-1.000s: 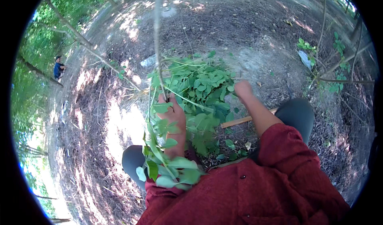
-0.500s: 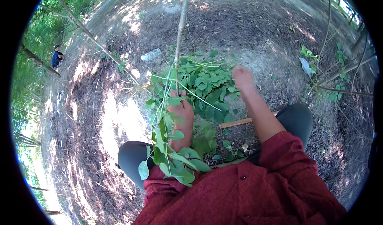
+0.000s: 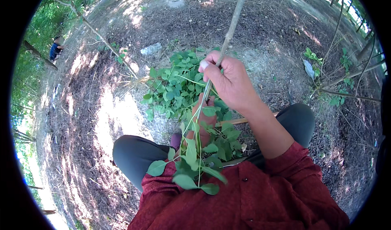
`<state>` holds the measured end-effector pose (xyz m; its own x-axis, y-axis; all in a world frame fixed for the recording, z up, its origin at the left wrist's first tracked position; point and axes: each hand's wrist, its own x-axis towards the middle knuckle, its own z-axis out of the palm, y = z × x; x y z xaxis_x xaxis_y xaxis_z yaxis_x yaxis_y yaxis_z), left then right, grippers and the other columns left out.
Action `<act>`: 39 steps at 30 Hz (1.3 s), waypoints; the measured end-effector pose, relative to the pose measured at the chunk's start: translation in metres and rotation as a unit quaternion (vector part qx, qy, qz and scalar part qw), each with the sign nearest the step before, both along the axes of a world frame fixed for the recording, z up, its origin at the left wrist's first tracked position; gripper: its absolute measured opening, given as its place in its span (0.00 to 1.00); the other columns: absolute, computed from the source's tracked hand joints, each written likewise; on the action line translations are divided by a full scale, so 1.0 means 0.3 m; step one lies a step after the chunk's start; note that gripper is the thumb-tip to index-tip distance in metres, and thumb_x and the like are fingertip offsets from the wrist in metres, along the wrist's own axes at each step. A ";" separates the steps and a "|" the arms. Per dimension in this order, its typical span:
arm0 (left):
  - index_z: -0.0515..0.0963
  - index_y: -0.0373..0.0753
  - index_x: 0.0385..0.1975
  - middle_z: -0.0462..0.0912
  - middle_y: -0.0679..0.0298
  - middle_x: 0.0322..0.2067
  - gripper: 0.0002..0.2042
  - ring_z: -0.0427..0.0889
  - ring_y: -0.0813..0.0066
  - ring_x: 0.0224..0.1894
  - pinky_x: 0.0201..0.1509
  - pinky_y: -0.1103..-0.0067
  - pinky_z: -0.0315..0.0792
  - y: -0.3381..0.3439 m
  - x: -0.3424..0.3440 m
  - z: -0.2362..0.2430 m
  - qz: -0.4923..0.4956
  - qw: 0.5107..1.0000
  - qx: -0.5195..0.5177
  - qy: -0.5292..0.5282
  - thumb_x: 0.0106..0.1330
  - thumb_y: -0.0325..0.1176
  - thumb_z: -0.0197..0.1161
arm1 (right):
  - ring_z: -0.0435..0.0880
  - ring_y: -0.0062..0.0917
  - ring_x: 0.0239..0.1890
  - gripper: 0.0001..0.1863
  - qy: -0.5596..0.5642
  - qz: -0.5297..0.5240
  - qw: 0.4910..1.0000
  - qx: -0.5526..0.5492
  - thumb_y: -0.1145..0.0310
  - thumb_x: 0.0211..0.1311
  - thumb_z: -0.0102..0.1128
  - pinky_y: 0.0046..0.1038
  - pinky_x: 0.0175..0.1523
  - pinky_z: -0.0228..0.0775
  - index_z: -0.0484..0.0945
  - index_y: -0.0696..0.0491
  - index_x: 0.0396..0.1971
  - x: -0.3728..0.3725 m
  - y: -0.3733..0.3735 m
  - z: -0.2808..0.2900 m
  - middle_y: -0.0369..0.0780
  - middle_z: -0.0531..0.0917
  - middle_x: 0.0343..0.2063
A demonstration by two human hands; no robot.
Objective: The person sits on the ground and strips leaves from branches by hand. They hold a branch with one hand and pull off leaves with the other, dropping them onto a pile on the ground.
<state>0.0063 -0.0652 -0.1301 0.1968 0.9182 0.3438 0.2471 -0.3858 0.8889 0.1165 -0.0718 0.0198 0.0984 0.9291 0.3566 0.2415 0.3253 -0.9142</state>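
A long grey-brown branch (image 3: 234, 22) slants up and to the right, away from me. My right hand (image 3: 233, 81) is closed round it, thumb toward the left. Below that, my left hand (image 3: 208, 122) is wrapped round the thinner, leafy end, partly covered by leaves. Green leaves (image 3: 190, 152) on thin stems hang from this end over my lap. On the ground just beyond my left hand lies a pile of leafy green sprigs (image 3: 173, 89). More leaves lie between my knees, near a flat wooden strip (image 3: 238, 121).
A pale stone (image 3: 151, 49) lies beyond the pile. A thin leaning trunk (image 3: 95, 32) rises at the left, with a person in dark blue (image 3: 56, 49) crouching farther off. At the right are a pale scrap (image 3: 308, 68) and a several-stemmed shrub (image 3: 342, 81).
My right hand, formerly apart at the right of the pile, has come over and taken hold of the branch. The branch now tilts rightward, and my left hand has shifted right and nearer me.
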 end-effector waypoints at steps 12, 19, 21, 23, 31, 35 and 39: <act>0.75 0.32 0.31 0.81 0.62 0.27 0.04 0.77 0.78 0.28 0.34 0.81 0.72 0.203 -0.237 0.173 0.147 0.972 -0.055 -0.176 0.64 0.27 0.58 | 0.68 0.20 0.23 0.19 -0.173 -0.044 0.984 0.013 0.56 0.65 0.52 0.26 0.33 0.64 0.74 0.56 0.22 0.334 0.203 -0.002 0.35 0.72 0.18; 0.74 0.33 0.25 0.78 0.66 0.24 0.10 0.75 0.84 0.28 0.34 0.86 0.69 0.100 -0.095 0.300 -0.003 0.995 0.009 -0.101 0.68 0.30 0.55 | 0.67 0.18 0.23 0.20 -0.122 -0.007 0.993 0.000 0.56 0.65 0.53 0.24 0.31 0.63 0.73 0.58 0.23 0.293 0.205 -0.041 0.33 0.70 0.16; 0.74 0.33 0.23 0.77 0.67 0.22 0.11 0.73 0.85 0.25 0.31 0.87 0.67 0.084 -0.092 0.321 -0.008 0.998 -0.035 -0.043 0.68 0.30 0.55 | 0.66 0.18 0.22 0.19 -0.131 -0.017 0.991 0.029 0.56 0.65 0.53 0.24 0.30 0.63 0.73 0.58 0.24 0.275 0.207 -0.043 0.33 0.70 0.16; 0.75 0.33 0.20 0.75 0.69 0.18 0.14 0.70 0.88 0.22 0.26 0.88 0.62 0.078 -0.080 0.313 -0.002 0.999 -0.045 -0.029 0.68 0.33 0.56 | 0.67 0.18 0.22 0.19 -0.139 -0.030 0.989 0.049 0.56 0.65 0.53 0.24 0.29 0.63 0.73 0.59 0.25 0.277 0.213 -0.038 0.33 0.70 0.16; 0.76 0.30 0.22 0.67 0.71 0.13 0.18 0.60 0.85 0.19 0.22 0.83 0.56 0.069 -0.047 0.259 -0.033 0.987 -0.153 -0.025 0.68 0.39 0.56 | 0.68 0.18 0.21 0.19 -0.105 0.003 0.992 0.069 0.57 0.65 0.53 0.24 0.29 0.64 0.73 0.58 0.25 0.230 0.203 -0.022 0.35 0.71 0.16; 0.80 0.31 0.33 0.77 0.70 0.22 0.12 0.69 0.86 0.23 0.28 0.86 0.63 0.080 -0.056 0.239 -0.057 0.962 -0.224 -0.146 0.66 0.35 0.57 | 0.68 0.18 0.21 0.18 -0.129 0.025 0.990 0.057 0.57 0.66 0.52 0.25 0.30 0.64 0.73 0.58 0.24 0.213 0.171 -0.014 0.35 0.72 0.16; 0.80 0.31 0.33 0.78 0.71 0.24 0.08 0.69 0.87 0.23 0.29 0.87 0.63 0.068 -0.058 0.233 -0.061 0.946 -0.232 -0.220 0.65 0.30 0.58 | 0.68 0.21 0.20 0.19 -0.111 0.025 0.991 0.071 0.57 0.66 0.52 0.26 0.29 0.64 0.73 0.58 0.23 0.202 0.165 -0.016 0.36 0.71 0.15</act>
